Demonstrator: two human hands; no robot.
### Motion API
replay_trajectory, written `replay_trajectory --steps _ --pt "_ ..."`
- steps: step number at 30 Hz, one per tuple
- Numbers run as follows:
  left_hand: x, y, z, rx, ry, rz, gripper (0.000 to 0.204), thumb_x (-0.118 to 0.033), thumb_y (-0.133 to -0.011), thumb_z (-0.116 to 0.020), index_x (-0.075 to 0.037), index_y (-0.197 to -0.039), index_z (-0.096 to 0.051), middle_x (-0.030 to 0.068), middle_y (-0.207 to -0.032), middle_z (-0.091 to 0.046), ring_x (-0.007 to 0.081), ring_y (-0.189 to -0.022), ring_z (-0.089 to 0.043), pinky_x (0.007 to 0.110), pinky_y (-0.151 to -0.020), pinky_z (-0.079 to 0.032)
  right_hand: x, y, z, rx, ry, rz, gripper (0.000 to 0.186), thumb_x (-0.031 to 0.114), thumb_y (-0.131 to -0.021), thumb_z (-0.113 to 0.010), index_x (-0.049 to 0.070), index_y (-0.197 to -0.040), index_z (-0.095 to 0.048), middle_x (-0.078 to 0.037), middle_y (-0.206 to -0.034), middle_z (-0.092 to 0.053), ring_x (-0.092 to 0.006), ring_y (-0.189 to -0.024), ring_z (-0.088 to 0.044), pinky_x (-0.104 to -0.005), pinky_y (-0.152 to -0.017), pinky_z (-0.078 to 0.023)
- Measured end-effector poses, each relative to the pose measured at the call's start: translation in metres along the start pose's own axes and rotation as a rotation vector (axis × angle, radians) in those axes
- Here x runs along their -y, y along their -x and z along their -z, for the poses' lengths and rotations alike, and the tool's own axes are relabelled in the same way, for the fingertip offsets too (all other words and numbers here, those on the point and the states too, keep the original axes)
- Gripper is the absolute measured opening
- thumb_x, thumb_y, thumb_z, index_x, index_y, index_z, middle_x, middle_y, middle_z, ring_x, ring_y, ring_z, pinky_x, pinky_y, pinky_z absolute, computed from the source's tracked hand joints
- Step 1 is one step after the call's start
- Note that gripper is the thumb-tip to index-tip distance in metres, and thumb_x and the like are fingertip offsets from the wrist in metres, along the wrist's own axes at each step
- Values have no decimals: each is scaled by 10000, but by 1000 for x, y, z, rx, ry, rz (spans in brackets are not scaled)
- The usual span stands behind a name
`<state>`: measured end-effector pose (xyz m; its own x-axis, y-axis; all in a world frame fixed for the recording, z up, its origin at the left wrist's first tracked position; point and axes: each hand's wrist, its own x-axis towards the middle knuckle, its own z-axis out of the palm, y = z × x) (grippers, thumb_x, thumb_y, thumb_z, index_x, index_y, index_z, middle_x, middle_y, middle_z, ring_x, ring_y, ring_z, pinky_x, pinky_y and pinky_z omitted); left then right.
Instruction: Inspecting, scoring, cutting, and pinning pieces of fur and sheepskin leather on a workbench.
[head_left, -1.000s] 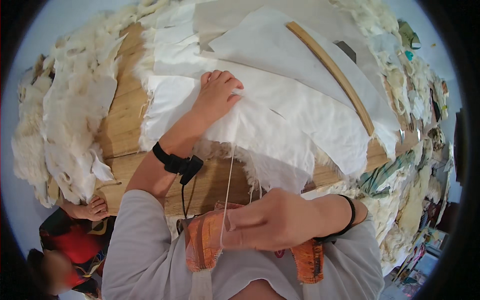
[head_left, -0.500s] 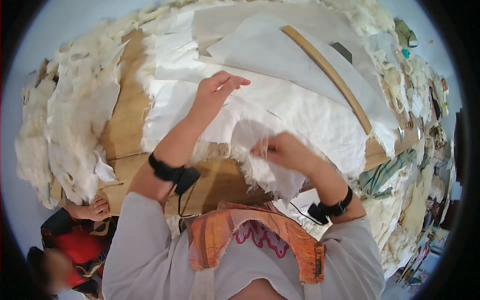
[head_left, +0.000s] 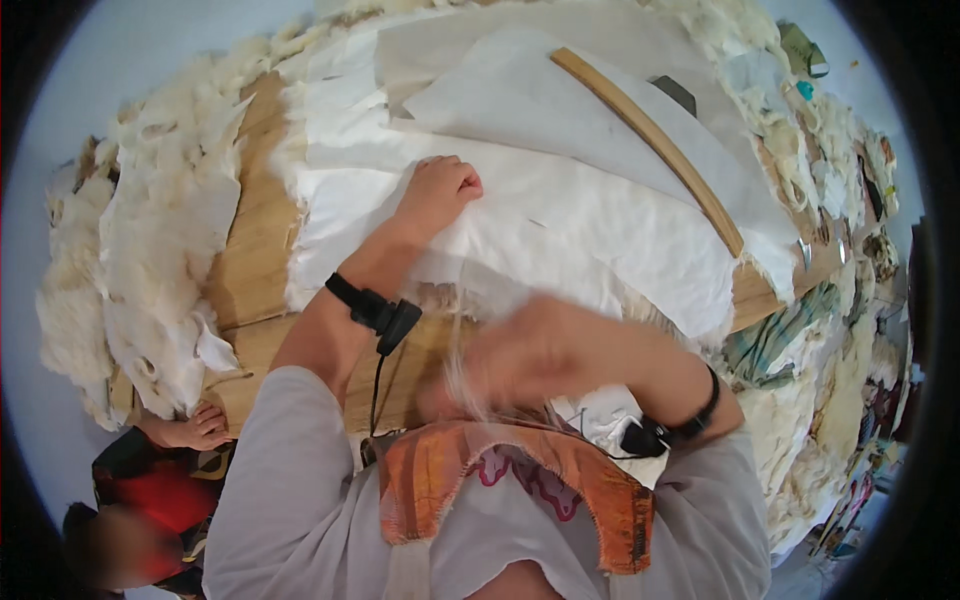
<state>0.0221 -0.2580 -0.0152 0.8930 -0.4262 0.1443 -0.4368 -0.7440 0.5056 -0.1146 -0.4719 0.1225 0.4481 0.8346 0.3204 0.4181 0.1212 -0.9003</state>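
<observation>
Sheepskin (head_left: 600,235), white face up and shaggy at its near edge, lies beneath the left hand (head_left: 443,190) and spreads beyond and to the right of it. The left hand rests on it with fingers curled in; whether they pinch anything is hidden. The right hand (head_left: 515,345), well apart from the left and nearer the body, is blurred; a pale streak by its fingers looks like thread (head_left: 456,375), though I cannot tell whether they grip it. Beyond both hands, a curved wooden strip (head_left: 650,140) lies across a greyish sheet (head_left: 500,90). Left of the left hand, bare wooden tabletop (head_left: 255,270) separates the sheepskin from piled fleece (head_left: 150,250). Right of the right hand sits a green plaid cloth (head_left: 780,335).
</observation>
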Motion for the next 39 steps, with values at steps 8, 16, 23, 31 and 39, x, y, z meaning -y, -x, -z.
replay_trajectory --steps 8,16,23,31,39 --pt "-11 15 21 -75 863 226 205 -306 -912 -727 -117 -974 -777 32 -933 -668 179 -974 -599 340 -862 -441 -120 12 12 -154 215 -659 226 169 -951 -663 -4 -1078 -733 -106 -821 -708 -120 -667 -591 -328 -640 -497" --pt "12 7 -19 -163 -189 -51 91 -219 -902 -658 -139 -908 -702 29 -919 -637 243 -1041 -560 405 -1000 -333 -40 6 15 208 -31 -428 216 187 -990 -611 0 -969 -715 -113 -776 -674 -165 -675 -595 -317 -652 -483" --pt "-13 26 23 -154 202 -240 172 -276 -913 -692 -109 -880 -714 30 -904 -644 239 -964 -576 389 -941 -401 -97 -45 51 -654 40 -438 269 188 -1042 -551 -13 -922 -684 -1 -857 -675 -64 -823 -556 -256 -776 -484" --pt "1 18 23 -83 -6 -138 133 -202 -917 -669 -88 -939 -733 31 -926 -667 250 -905 -626 365 -863 -495 -112 29 -20 -147 183 -614 196 208 -958 -603 54 -910 -715 -165 -697 -617 -276 -589 -533 -371 -613 -456" --pt "16 2 10 63 -182 -328 65 -176 -928 -620 -113 -911 -619 29 -938 -618 242 -949 -624 402 -827 -506 -62 33 1 -253 345 -712 183 163 -970 -613 17 -922 -712 -94 -642 -557 -140 -566 -446 -319 -553 -391"
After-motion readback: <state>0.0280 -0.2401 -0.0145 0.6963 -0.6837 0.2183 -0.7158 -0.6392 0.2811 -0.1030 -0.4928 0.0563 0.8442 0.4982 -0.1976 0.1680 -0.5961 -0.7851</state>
